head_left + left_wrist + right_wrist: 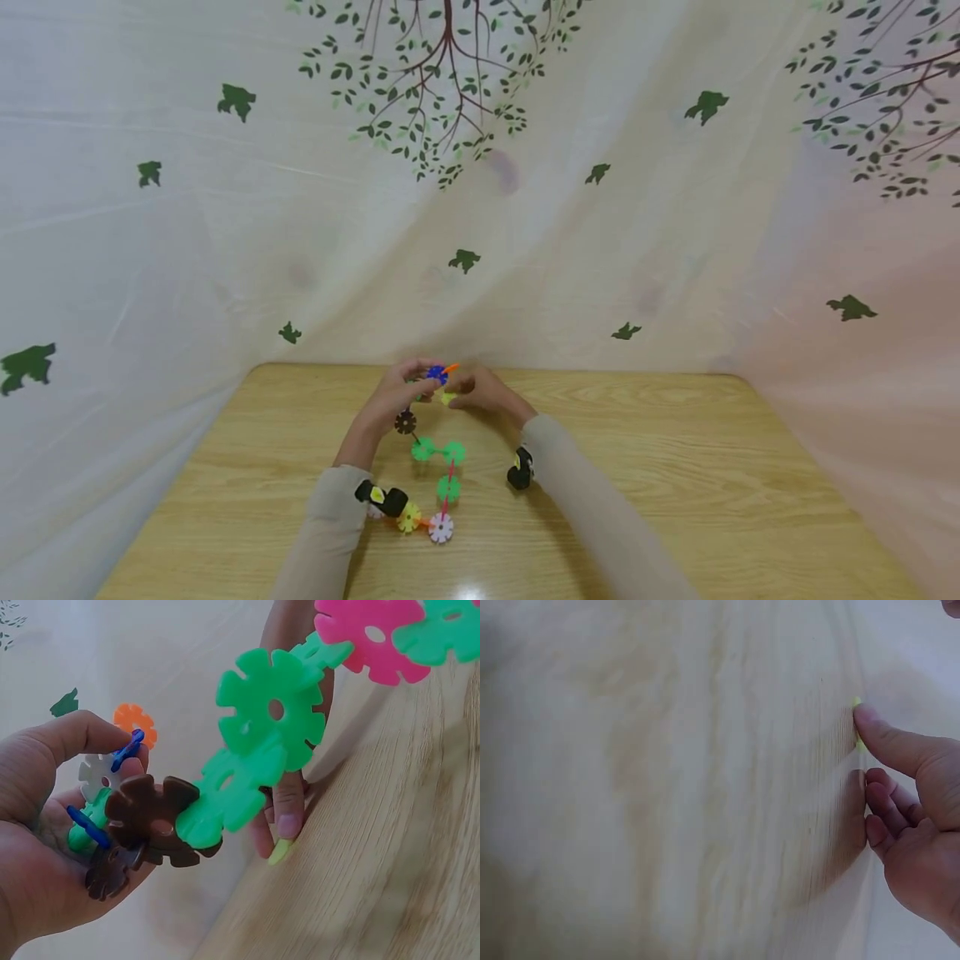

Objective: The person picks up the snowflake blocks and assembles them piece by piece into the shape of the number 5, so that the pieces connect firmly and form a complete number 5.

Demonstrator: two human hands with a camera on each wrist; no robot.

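Note:
My left hand (390, 402) holds one end of a chain of notched plastic discs, its thumb against a blue disc (127, 751). An orange disc (136, 724) joins on there, and white, green and brown discs (154, 817) lie along the palm. From the hand the chain runs toward me through green discs (448, 488) to a pale pink disc (441, 528) and a yellow one (408, 517). Close beside it, low over the table's far side, my right hand (486, 392) pinches a separate yellow-green disc (280, 851), mostly covered by the fingers.
The wooden table (645, 475) reaches back to a pale cloth (525, 308) printed with branches and leaves. Black wrist cameras sit on both sleeves, the left one (382, 498) overlapping the chain's near end in the head view.

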